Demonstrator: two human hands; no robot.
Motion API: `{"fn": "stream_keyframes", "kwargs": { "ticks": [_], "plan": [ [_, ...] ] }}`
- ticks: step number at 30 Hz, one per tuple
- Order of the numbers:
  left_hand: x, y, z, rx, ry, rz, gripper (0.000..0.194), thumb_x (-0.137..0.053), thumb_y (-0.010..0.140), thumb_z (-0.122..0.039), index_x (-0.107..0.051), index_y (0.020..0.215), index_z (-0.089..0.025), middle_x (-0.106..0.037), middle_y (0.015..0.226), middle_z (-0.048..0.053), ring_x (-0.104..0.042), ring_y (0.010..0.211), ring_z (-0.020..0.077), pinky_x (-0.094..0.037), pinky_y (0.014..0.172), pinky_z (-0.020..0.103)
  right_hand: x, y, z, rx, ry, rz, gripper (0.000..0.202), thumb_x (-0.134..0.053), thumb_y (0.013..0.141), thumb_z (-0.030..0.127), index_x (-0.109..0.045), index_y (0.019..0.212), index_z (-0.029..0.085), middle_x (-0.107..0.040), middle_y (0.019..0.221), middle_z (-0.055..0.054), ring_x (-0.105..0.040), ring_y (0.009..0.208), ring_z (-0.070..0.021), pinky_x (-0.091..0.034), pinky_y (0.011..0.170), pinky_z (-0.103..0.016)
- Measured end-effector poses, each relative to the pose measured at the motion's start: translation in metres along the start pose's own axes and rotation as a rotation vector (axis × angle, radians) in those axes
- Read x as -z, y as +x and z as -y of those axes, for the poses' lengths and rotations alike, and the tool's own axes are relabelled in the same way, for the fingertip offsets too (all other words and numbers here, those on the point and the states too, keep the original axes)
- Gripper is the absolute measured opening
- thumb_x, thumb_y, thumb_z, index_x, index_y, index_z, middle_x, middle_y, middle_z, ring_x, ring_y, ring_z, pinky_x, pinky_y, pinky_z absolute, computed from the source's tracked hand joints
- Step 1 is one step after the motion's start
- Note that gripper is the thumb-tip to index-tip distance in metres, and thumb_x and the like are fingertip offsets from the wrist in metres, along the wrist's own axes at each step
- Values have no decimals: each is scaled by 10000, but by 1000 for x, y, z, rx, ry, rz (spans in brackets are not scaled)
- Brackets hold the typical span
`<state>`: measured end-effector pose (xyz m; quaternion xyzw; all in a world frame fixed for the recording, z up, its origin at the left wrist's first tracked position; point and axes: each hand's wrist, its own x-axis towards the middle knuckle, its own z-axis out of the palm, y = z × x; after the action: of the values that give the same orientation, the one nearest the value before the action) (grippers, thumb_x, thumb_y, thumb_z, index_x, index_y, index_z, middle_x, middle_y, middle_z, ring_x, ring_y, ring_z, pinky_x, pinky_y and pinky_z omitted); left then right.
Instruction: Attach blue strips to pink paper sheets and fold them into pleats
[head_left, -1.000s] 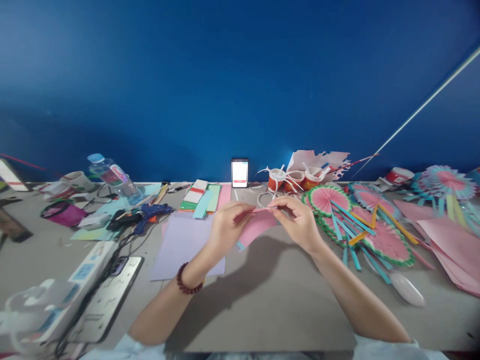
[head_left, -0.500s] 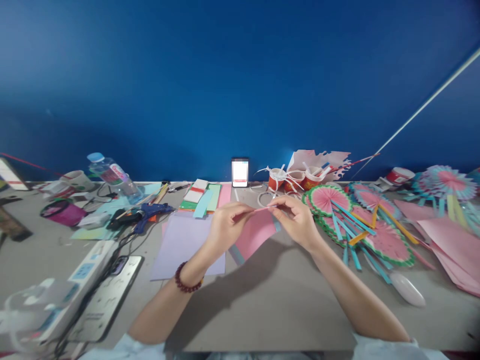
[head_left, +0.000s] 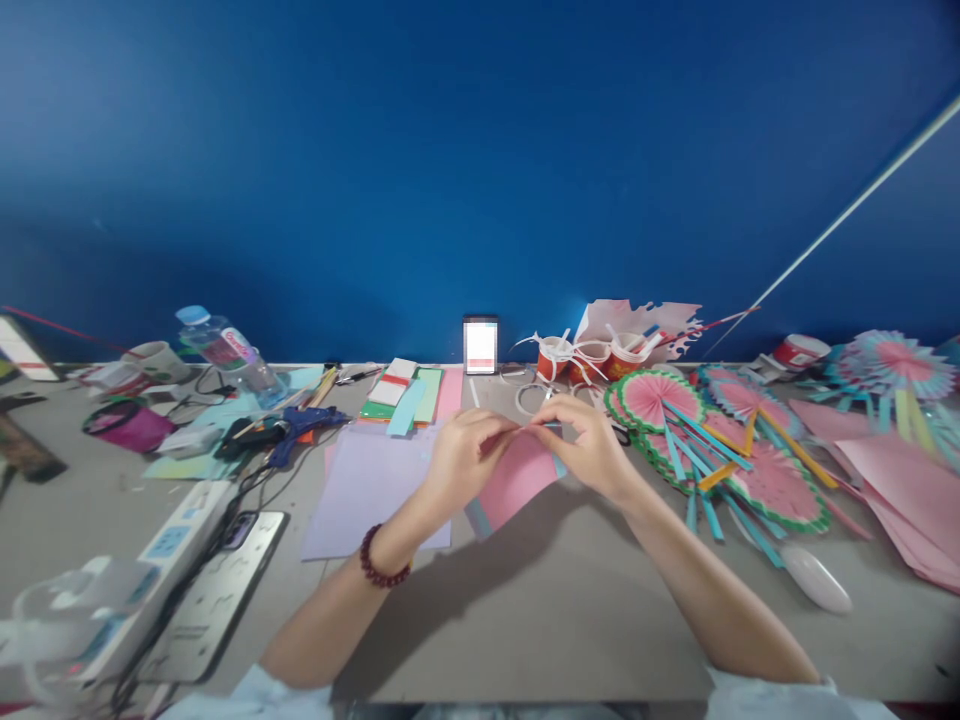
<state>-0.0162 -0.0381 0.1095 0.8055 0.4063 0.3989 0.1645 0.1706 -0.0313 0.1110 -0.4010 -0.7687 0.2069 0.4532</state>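
Note:
A pink sheet of paper (head_left: 517, 478) with blue strips along its side edges hangs between my hands, above the table. My left hand (head_left: 466, 455) pinches its upper edge from the left. From the right, my right hand (head_left: 589, 445) grips the same edge between thumb and fingers. The fingertips of both hands nearly meet there, and they hide the part of the edge they hold. Behind and left of the paper lies a lilac sheet (head_left: 367, 490), flat on the table.
Round watermelon-patterned paper fans (head_left: 780, 485) lie to the right, near a white computer mouse (head_left: 816, 578). On the left are a blue glue gun (head_left: 300, 430), a power strip (head_left: 161, 565), a phone (head_left: 214, 600) and a water bottle (head_left: 229, 350). A lit phone (head_left: 480, 346) stands against the wall.
My left hand has shifted right, bringing both hands' fingertips closer together on the paper's upper edge. The sheet has tilted slightly and now hangs a little lower.

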Motion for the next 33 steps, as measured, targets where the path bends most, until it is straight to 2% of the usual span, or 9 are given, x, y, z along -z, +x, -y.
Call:
{"fn": "stream_keyframes", "kwargs": {
  "ticks": [4,11,22,27,30,33],
  "plan": [
    [4,3,3,61,-78,35,187,-557,861,-323,-685,924,-200,-698,865,53,-638,766,167,-472,672,258,2,1,-1,-17,0,-31,99,-605,826,256,-642,751,203,-634,771,-28,-593,756,-171,-457,700,-297],
    [10,6,4,117,-141,53,205,-570,846,-372,-692,824,-209,-707,803,30,-636,723,159,-474,644,254,1,1,-1,-60,-5,-13,101,-598,816,236,-630,727,199,-633,749,-22,-587,735,-165,-440,684,-287],
    [4,3,13,55,-11,-32,145,-598,832,-292,-696,768,-206,-701,736,19,-611,668,144,-441,634,255,-1,2,-1,-57,-30,20,112,-577,835,248,-631,754,192,-623,762,-28,-579,749,-168,-433,689,-285],
    [2,1,12,26,91,-44,156,-570,840,-215,-695,748,-221,-691,700,-1,-596,660,141,-407,653,268,-2,1,0,5,-69,31,110,-549,855,247,-636,805,200,-638,802,-40,-586,771,-179,-450,708,-305],
    [0,-1,11,6,155,-57,171,-560,848,-217,-690,736,-221,-677,682,0,-583,657,141,-385,647,275,-4,0,1,68,-101,51,115,-549,865,257,-655,863,214,-664,856,-54,-592,829,-195,-458,767,-336],
    [-2,-2,8,-23,179,-47,198,-549,863,-246,-679,719,-211,-656,653,4,-568,633,135,-381,649,276,-5,-1,0,96,-132,76,136,-565,864,302,-672,852,219,-676,829,-55,-594,807,-198,-461,743,-340]
  ]
}}
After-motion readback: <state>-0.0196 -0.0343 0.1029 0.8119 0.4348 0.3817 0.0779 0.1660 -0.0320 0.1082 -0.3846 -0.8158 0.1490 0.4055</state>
